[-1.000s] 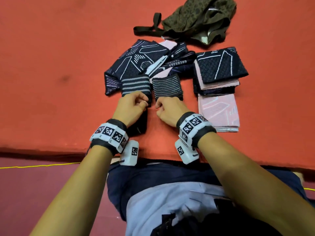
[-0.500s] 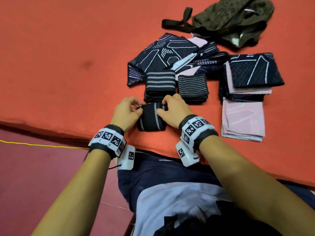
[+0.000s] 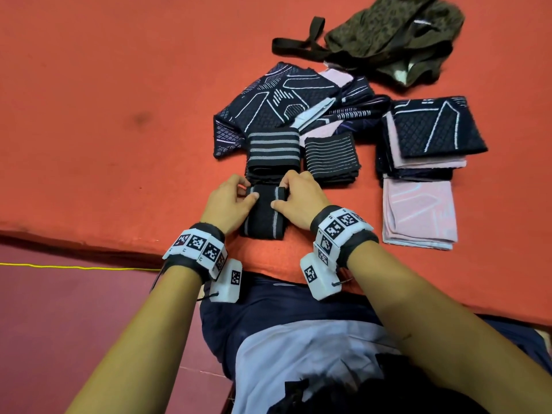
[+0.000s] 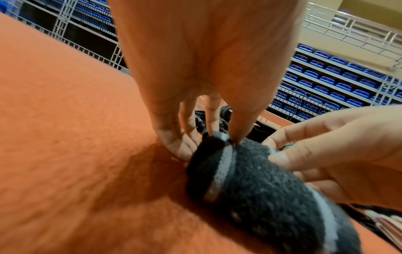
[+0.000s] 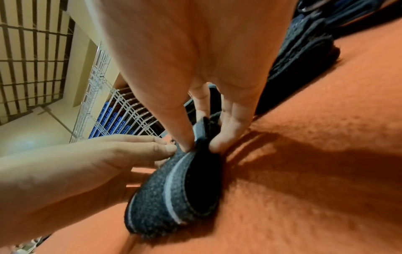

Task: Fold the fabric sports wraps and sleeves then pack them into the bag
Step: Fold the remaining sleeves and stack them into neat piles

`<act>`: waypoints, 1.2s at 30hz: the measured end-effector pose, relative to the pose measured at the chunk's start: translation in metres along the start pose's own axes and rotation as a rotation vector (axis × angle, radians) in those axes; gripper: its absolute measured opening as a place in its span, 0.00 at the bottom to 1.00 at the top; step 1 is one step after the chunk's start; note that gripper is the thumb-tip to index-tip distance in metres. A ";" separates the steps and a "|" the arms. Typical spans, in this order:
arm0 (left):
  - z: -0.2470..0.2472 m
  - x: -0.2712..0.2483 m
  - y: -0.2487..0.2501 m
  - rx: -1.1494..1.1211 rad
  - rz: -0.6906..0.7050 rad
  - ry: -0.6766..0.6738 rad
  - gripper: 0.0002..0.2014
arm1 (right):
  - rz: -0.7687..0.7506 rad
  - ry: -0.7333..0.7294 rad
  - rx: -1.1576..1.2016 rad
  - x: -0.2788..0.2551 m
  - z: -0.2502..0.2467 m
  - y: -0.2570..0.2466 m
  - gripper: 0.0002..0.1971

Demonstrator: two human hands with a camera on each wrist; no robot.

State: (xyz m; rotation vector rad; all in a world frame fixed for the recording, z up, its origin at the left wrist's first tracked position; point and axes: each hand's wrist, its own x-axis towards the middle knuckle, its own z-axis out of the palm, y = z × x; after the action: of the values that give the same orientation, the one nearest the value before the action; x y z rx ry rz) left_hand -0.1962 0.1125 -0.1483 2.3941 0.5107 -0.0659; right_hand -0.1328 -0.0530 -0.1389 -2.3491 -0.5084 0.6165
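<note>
On orange mat (image 3: 89, 115), both hands pinching dark wrap (image 3: 264, 213), olive bag (image 3: 394, 37) behind, contents hidden.

– What colours are on the mat (image 3: 119, 85)?
– The mat is orange-red. The wrap (image 3: 263, 213) is black with two grey stripes.
– And behind it?
– A black band (image 3: 273, 147) with broad grey stripes, a black one (image 3: 330, 156) with thin white lines, navy sleeves (image 3: 277, 100) with white line patterns, a pale pink cloth (image 3: 418, 213).
– The bag (image 3: 397, 34)?
– Olive, with darker mottling and black straps.

Sports arena: blue seat rows (image 4: 326, 80), railings (image 4: 359, 31), orange mat (image 3: 119, 85).
</note>
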 end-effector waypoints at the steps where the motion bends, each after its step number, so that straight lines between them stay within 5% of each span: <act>1: 0.000 0.000 0.002 0.011 0.004 -0.010 0.11 | -0.005 -0.005 0.012 -0.001 0.001 0.001 0.17; 9: -0.023 0.001 0.007 -0.148 -0.128 -0.142 0.17 | -0.135 -0.030 0.140 0.003 -0.023 -0.007 0.15; 13: -0.040 0.002 0.020 -0.225 -0.074 -0.165 0.19 | -0.144 -0.008 0.232 0.012 -0.037 -0.013 0.16; 19: -0.062 0.008 0.051 -0.385 0.063 -0.079 0.12 | -0.206 0.058 0.255 0.019 -0.081 -0.027 0.10; 28: -0.072 0.034 0.096 -0.453 0.245 0.118 0.13 | -0.267 0.272 0.293 0.030 -0.120 -0.040 0.18; 36: -0.051 0.046 0.077 -0.385 0.193 0.135 0.17 | -0.185 0.274 0.247 0.039 -0.094 -0.033 0.19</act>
State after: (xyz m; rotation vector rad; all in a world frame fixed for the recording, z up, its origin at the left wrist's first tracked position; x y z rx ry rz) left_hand -0.1289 0.1076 -0.0700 2.0640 0.3166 0.2585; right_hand -0.0557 -0.0560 -0.0650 -2.0812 -0.4864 0.2505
